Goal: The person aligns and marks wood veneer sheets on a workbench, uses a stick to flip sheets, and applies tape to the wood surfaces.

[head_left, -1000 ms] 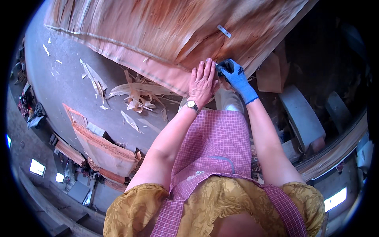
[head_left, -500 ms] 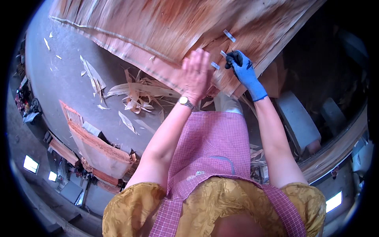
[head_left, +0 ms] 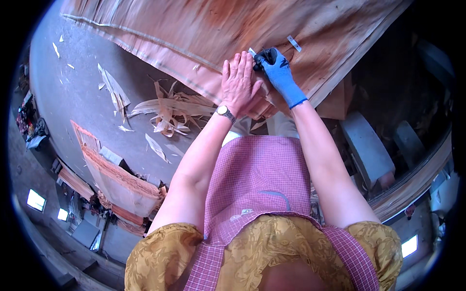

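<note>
A large sheet of reddish-brown wood veneer (head_left: 194,34) spreads out before me. My left hand (head_left: 237,85), bare with a watch at its wrist, lies flat near the veneer's near edge, fingers stretched out. Close to its fingertips is my right hand (head_left: 274,70) in a blue glove with black fingers. Its fingers are pinched together, and a short pale strip of tape (head_left: 252,52) sticks out past them. Another tape strip (head_left: 294,43) with a dark spot lies on the veneer farther right. The glove hides the veneer beneath it.
Torn veneer scraps (head_left: 170,111) lie heaped on the grey floor at left, with a longer shard (head_left: 114,89) beyond. A stack of veneer sheets (head_left: 119,177) stands at lower left. Right of me is a grey block-like piece (head_left: 367,148) beside a dark area.
My right hand has moved left, with the pale strip at its fingertips, to beside my left hand. The left hand, blurred before, now rests flat. One tape strip is now out of sight.
</note>
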`<state>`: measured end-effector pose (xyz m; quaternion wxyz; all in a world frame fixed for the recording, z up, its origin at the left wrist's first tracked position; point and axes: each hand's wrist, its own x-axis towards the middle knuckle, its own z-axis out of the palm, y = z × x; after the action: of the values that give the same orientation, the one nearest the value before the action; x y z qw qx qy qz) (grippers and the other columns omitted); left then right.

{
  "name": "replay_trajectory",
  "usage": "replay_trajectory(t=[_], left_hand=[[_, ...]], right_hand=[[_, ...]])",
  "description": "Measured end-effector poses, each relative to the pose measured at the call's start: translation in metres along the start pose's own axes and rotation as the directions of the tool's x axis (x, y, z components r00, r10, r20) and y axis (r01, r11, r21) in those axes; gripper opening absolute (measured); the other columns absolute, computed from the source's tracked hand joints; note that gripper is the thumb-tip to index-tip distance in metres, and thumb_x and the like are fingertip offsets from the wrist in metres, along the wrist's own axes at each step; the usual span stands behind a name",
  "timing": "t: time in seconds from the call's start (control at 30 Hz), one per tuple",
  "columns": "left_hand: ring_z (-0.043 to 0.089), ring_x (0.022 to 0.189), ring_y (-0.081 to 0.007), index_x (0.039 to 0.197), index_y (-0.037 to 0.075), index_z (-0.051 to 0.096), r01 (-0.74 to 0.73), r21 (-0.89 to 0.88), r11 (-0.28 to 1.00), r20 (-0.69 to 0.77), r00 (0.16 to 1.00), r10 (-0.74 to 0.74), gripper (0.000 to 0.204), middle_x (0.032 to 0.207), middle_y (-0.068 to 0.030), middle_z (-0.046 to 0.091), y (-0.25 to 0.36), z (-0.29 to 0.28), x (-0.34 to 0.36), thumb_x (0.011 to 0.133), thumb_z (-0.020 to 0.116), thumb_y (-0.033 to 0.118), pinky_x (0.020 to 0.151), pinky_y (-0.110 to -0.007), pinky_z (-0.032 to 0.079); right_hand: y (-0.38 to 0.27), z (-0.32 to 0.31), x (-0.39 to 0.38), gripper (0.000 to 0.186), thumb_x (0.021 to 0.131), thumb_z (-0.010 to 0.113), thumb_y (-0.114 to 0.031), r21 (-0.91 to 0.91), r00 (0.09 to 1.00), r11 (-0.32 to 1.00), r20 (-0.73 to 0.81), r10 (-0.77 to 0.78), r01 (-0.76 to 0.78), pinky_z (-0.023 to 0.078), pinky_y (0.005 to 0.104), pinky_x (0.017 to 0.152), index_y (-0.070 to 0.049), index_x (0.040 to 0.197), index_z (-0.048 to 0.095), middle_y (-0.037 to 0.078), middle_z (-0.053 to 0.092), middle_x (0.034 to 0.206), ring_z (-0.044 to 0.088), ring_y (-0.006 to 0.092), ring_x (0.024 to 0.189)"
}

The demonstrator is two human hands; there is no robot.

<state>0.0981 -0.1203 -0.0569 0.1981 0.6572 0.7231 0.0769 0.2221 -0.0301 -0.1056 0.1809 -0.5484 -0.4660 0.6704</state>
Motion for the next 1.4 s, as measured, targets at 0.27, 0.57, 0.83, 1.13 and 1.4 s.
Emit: replay_trajectory(t=[0.27, 0.57, 0.83, 1.13, 1.4], left_hand=[[0.044, 0.119, -0.0268, 0.137, 0.004, 0.042, -0.01, 0.112, 0.994, 0.03, 1.0, 0.007, 0.073, 0.136, -0.011, 0.046, -0.008, -0.006, 0.02, 0.082, 0.058, 0.048, 0.095, -0.042, 0.032], [0.037, 0.128, -0.0312, 0.144, 0.01, 0.035, -0.203, 0.133, 0.97, 0.137, 0.973, 0.185, 0.075, 0.15, -0.0062, 0.031, -0.01, -0.016, 0.013, 0.082, 0.059, 0.045, 0.1, -0.045, 0.031], [0.032, 0.132, -0.0391, 0.147, 0.017, 0.03, -0.185, 0.217, 0.959, 0.225, 0.965, 0.135, 0.076, 0.152, -0.0073, 0.027, 0.004, -0.009, 0.017, 0.084, 0.058, 0.048, 0.103, -0.055, 0.028], [0.029, 0.134, -0.0432, 0.144, 0.016, 0.034, -0.153, 0.28, 0.948, 0.329, 0.943, 0.055, 0.084, 0.153, -0.0098, 0.024, 0.001, 0.004, 0.021, 0.076, 0.062, 0.055, 0.099, -0.061, 0.033], [0.042, 0.128, -0.0347, 0.138, 0.012, 0.043, -0.158, -0.297, 0.942, 0.181, 0.959, 0.218, 0.064, 0.143, -0.0128, 0.041, -0.083, -0.088, 0.073, 0.081, 0.062, 0.035, 0.102, -0.05, 0.036]], right_hand=[[-0.01, -0.009, -0.027, 0.016, 0.086, 0.069, -0.013, -0.023, 0.991, 0.993, -0.078, 0.11, -0.112, 0.051, 0.0262, 0.066, -0.001, 0.094, 0.062, 0.005, 0.067, 0.085, 0.061, 0.0115, 0.074], [0.012, -0.031, -0.037, 0.01, 0.088, 0.066, -0.011, 0.176, 0.961, 0.95, -0.05, 0.271, -0.259, 0.047, 0.0207, 0.055, -0.003, 0.093, 0.065, 0.002, 0.067, 0.079, 0.062, 0.0079, 0.064], [0.005, -0.03, -0.034, 0.01, 0.089, 0.062, -0.012, -0.053, 0.983, 0.982, -0.02, 0.182, -0.183, 0.05, 0.029, 0.058, -0.003, 0.093, 0.062, 0.01, 0.066, 0.077, 0.064, 0.0172, 0.066], [-0.031, -0.058, 0.0, 0.019, 0.086, 0.06, -0.013, -0.769, 0.989, 0.632, 0.001, -0.149, 0.096, 0.051, 0.0409, 0.062, -0.004, 0.102, 0.058, 0.016, 0.065, 0.08, 0.065, 0.0291, 0.071], [-0.141, 0.036, 0.055, 0.01, 0.091, 0.063, -0.015, -0.055, 0.998, 0.997, -0.05, 0.045, -0.048, 0.034, 0.0183, 0.046, -0.006, 0.094, 0.062, 0.001, 0.063, 0.071, 0.047, 0.003, 0.053]])
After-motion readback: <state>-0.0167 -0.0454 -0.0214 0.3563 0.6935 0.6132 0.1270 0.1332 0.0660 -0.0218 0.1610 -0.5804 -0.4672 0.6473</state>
